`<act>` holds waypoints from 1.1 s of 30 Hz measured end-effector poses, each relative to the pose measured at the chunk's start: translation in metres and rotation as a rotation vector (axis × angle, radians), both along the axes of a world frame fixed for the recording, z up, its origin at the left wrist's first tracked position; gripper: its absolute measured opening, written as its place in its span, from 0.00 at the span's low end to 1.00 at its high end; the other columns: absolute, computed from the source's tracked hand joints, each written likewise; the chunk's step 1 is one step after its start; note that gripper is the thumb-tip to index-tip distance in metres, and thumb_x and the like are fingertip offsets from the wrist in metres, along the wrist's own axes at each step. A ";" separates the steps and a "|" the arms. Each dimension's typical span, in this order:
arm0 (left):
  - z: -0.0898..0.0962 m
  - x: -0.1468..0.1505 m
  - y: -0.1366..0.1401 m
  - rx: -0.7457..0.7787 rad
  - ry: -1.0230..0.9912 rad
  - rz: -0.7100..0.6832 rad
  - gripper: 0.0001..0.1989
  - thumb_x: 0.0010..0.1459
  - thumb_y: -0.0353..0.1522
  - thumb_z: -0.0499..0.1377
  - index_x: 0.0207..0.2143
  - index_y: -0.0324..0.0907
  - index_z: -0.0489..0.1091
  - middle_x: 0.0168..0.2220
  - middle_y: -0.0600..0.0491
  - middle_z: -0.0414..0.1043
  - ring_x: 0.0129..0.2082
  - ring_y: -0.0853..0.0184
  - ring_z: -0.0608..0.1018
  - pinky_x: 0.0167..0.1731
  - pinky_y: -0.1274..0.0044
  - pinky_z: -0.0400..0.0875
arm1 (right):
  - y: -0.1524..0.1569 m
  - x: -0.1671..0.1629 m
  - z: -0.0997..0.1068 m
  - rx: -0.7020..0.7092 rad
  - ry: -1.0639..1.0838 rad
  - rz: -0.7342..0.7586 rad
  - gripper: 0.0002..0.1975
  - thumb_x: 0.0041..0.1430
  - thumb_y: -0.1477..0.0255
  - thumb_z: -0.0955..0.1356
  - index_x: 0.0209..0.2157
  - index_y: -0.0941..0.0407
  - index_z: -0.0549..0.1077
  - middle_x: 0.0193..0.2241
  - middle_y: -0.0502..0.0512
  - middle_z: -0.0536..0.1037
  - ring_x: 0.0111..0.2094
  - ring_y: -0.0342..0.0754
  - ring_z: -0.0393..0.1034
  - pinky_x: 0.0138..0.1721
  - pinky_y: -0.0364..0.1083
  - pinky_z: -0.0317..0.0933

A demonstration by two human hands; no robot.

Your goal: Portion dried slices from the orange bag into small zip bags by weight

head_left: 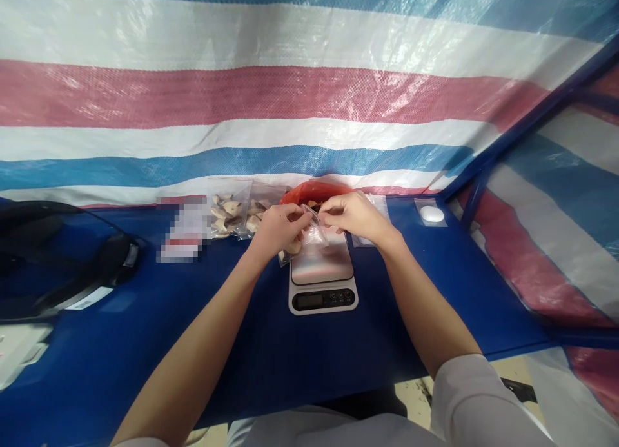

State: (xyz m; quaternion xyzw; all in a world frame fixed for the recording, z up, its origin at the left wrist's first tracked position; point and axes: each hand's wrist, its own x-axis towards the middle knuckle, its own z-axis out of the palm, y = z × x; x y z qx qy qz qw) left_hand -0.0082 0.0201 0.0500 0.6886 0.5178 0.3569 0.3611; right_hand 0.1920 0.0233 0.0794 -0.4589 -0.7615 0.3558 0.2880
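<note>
Between my two hands, above a white kitchen scale (323,297), is a small clear plastic bag (316,235). My left hand (278,231) pinches the bag's left side near its top, thumb against the fingers. My right hand (356,216) is closed in a pinch at the bag's upper right edge. The bag looks thin and see-through; I cannot make out anything inside it. The scale has a shiny metal plate (329,266) and a dark display with nothing readable. Behind my hands lies a red plastic bag (316,190), partly hidden by them.
Clear bags of tan, dark-edged pieces (227,215) resembling mushroom slices lie left of my hands. More clear bags (380,208) and a white oval object (432,215) lie right. Black headgear (120,253) sits far left on the blue table (261,363). A striped tarp (290,92) hangs behind.
</note>
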 end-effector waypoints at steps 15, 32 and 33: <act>0.025 -0.019 -0.005 0.175 0.281 0.007 0.09 0.49 0.35 0.61 0.21 0.42 0.67 0.21 0.57 0.70 0.23 0.69 0.69 0.27 0.76 0.62 | 0.007 0.012 -0.004 -0.166 0.069 0.059 0.04 0.50 0.73 0.70 0.25 0.58 0.77 0.25 0.51 0.78 0.25 0.43 0.73 0.22 0.38 0.70; 0.013 -0.015 -0.007 0.285 0.344 -0.212 0.36 0.55 0.51 0.64 0.60 0.42 0.67 0.56 0.45 0.75 0.56 0.52 0.76 0.56 0.63 0.70 | 0.010 0.014 -0.006 -0.199 0.126 0.013 0.05 0.52 0.72 0.70 0.27 0.57 0.80 0.26 0.51 0.79 0.25 0.43 0.75 0.23 0.38 0.70; 0.009 -0.013 -0.006 0.290 0.344 -0.215 0.39 0.54 0.51 0.66 0.62 0.42 0.64 0.58 0.44 0.73 0.57 0.51 0.74 0.58 0.62 0.70 | 0.009 0.013 -0.006 -0.194 0.132 0.015 0.05 0.52 0.71 0.70 0.27 0.57 0.80 0.26 0.51 0.79 0.26 0.43 0.75 0.23 0.38 0.71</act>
